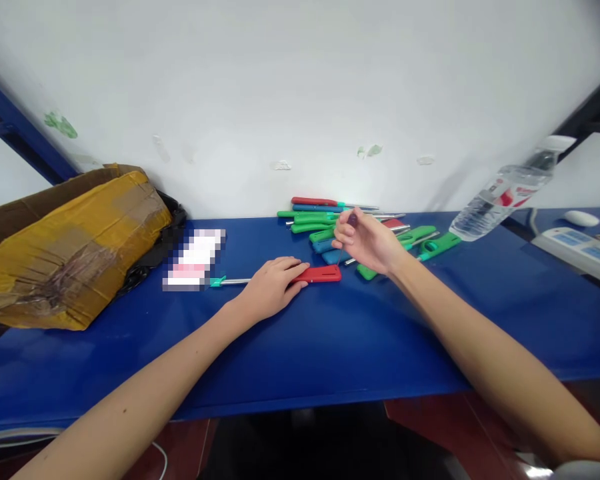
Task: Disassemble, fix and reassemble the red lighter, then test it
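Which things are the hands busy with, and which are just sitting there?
Busy with:
- red lighter under the left hand
- small dark tool pinched in the right hand
- pile of lighters, right beside them

Just sitting there:
- cardboard box
- water bottle
- power strip

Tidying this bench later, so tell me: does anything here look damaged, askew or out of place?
Yes. The cardboard box at the left is crushed and sagging, its brown tape wrinkled and torn. At the right, a clear water bottle lies tilted on its side. The lighters sit in a loose jumble against the wall.
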A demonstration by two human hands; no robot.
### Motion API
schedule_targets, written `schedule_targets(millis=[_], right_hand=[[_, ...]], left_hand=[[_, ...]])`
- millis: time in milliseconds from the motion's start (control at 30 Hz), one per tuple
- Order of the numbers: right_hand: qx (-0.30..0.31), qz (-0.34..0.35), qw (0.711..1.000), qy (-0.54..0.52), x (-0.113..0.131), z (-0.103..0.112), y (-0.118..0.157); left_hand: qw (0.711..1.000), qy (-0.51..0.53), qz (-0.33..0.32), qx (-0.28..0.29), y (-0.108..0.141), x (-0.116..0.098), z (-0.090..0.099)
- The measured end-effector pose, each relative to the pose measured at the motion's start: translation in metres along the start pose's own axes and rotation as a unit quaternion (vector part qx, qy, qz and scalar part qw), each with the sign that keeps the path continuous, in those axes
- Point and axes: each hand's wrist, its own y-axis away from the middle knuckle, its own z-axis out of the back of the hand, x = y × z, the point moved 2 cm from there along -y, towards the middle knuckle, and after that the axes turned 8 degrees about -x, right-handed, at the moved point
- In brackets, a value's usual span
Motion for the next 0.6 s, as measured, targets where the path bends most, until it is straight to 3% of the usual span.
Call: schedule_targets(millis=[233,400,600], right_hand=[[0.016,0.064,0.994,0.084,-0.004,0.005,0.002],[-0.008,0.071,0.996,0.046,-0.005,0.001,0.004],[0.018,-0.004,0.999,-0.045,-0.006,-0.006,0.002]], left_hand=[[1.000,0.002,0.004,0.008,0.000,0.001,-0.001],[1.000,0.003,0.006,0.007,0.000,0.000,0.000],[1.000,0.005,0.003,0.004,0.000,0.000,0.001]])
